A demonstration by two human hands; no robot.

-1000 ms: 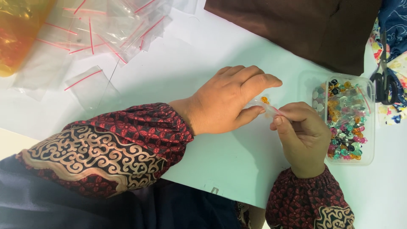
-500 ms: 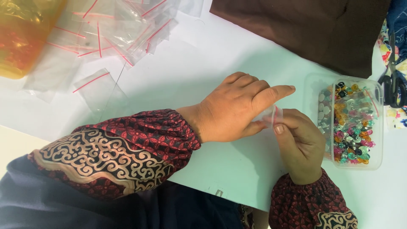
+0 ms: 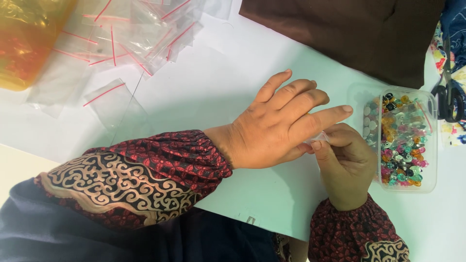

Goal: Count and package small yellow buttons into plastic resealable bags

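Note:
My left hand (image 3: pixel 281 123) lies palm down over the white table (image 3: pixel 208 92), fingers stretched toward the right. Under its fingertips sits a small clear plastic bag (image 3: pixel 320 138), mostly hidden. My right hand (image 3: pixel 347 167) pinches that bag from below with thumb and fingers. Both hands meet just left of a clear plastic box (image 3: pixel 429 140) filled with several small colourful beads (image 3: pixel 400 140). What the bag holds is hidden by my fingers.
A heap of clear zip bags with red seal strips (image 3: pixel 131 34) lies at the top left, one loose bag (image 3: pixel 109 99) nearer me. An orange translucent bag (image 3: pixel 26 41) sits at the far left. Brown cloth (image 3: pixel 349 29) covers the top; scissors (image 3: pixel 449 97) rest at the right edge.
My left hand has spread flatter and slid over the small bag, hiding the orange bead seen earlier. The right hand keeps its pinch in nearly the same place.

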